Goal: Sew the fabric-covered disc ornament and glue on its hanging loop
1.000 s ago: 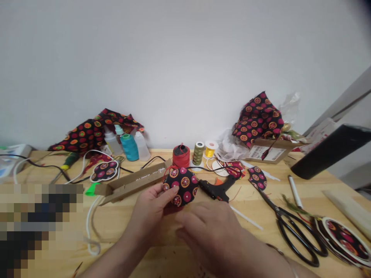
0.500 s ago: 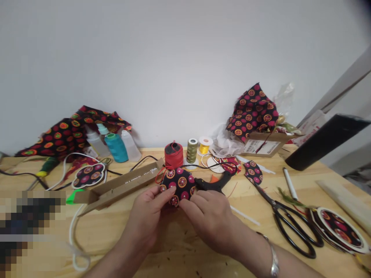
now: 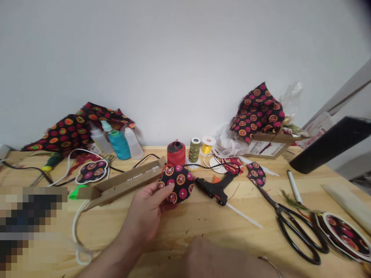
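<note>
A dark fabric piece (image 3: 181, 184) with magenta and orange circles and small beads is held up by my left hand (image 3: 147, 210), its thumb across the front. My right hand (image 3: 203, 253) is low at the frame's bottom edge, away from the piece and blurred, its fingers hidden. Just right of the piece lies a black glue gun (image 3: 214, 187) with a white stick at its rear. Behind the piece stands a red thread spool (image 3: 176, 153).
Black scissors (image 3: 292, 222) and round fabric-covered pieces (image 3: 344, 233) lie at the right. A long cardboard box (image 3: 127, 183) is left of centre, near a flower-shaped piece (image 3: 92, 171). Bottles (image 3: 133, 143), thread spools and patterned cloth (image 3: 257, 112) line the wall.
My right hand has let go of the fabric piece and moved down toward the bottom edge, uncovering the glue gun. My left hand still holds the piece. The view has shifted slightly.
</note>
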### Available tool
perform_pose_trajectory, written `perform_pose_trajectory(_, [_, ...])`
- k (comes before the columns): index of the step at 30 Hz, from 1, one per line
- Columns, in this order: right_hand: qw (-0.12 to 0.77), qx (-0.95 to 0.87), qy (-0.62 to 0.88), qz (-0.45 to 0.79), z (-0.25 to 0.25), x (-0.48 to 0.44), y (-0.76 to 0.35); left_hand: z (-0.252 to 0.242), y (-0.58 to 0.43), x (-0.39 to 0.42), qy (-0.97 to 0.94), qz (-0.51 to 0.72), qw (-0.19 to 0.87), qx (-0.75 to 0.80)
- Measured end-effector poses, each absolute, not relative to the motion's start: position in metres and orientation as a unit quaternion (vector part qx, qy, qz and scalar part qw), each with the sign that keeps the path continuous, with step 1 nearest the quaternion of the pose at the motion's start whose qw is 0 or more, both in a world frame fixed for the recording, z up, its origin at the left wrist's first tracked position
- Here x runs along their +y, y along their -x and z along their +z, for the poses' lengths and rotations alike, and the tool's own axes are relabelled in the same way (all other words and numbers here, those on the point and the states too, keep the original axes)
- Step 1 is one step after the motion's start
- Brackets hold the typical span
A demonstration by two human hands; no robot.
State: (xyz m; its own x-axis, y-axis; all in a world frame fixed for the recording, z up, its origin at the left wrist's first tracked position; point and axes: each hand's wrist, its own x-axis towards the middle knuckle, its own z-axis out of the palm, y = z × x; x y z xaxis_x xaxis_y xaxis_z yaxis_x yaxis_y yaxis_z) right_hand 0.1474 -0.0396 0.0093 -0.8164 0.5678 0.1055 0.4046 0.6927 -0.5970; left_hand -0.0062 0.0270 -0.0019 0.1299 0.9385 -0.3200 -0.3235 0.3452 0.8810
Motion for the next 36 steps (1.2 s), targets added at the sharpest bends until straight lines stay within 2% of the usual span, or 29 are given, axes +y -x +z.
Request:
perform_pose_trajectory(2, [0.145,-0.906,0.272,0.291,0.021,-0.036,-0.153,0.0,0.006,0.026,-0.335,0.458,0.685,0.457])
perform_pose_trajectory(6, [0.212,-0.841,0.371,0.333,0.064,-0.034,-0.171,0.004,0.007,0.024,-0.355,0.433,0.707,0.433])
perform_pose_trajectory(10, [0.181,-0.797,0.427,0.388,0.085,-0.038,-0.175,0.005,0.007,0.022,-0.364,0.438,0.705,0.422])
perform_pose_trajectory(13, [0.195,-0.73,0.417,0.506,0.07,-0.035,-0.169,0.006,0.007,0.021,-0.371,0.444,0.701,0.417])
perform_pose_trajectory(16, [0.255,-0.587,0.409,0.65,0.043,-0.026,-0.165,0.007,0.005,0.02,-0.375,0.447,0.696,0.417])
perform_pose_trajectory(18, [0.287,-0.526,0.404,0.691,0.028,-0.02,-0.166,0.007,0.004,0.02,-0.378,0.455,0.686,0.423])
perform_pose_trajectory(25, [0.35,-0.463,0.359,0.731,0.02,-0.012,-0.179,0.011,0.001,0.019,-0.42,0.47,0.608,0.482])
perform_pose_trajectory(30, [0.311,-0.446,0.23,0.807,0.023,-0.018,-0.179,0.015,0.0,0.017,-0.412,0.465,0.605,0.497])
perform_pose_trajectory(36, [0.276,-0.49,0.266,0.783,0.021,-0.017,-0.181,0.01,0.004,0.018,-0.423,0.473,0.621,0.461])
